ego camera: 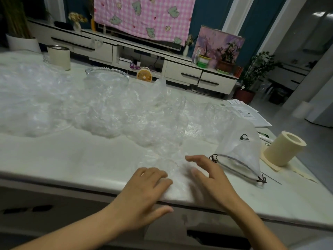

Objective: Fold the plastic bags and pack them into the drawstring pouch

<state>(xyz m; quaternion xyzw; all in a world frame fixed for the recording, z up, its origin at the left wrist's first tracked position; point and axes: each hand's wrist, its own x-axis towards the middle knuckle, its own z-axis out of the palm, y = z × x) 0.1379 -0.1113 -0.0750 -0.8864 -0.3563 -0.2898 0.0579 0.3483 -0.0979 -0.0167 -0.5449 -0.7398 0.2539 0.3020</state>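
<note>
Head: plastic bags [108, 109], pouch [239, 147] (beside); paper roll [284, 148]

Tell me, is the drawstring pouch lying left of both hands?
No, the drawstring pouch lies just right of the right hand.

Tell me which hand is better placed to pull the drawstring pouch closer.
Right, most likely. The right hand lies just beside the drawstring pouch; the left hand rests on the plastic bag, farther away.
</note>
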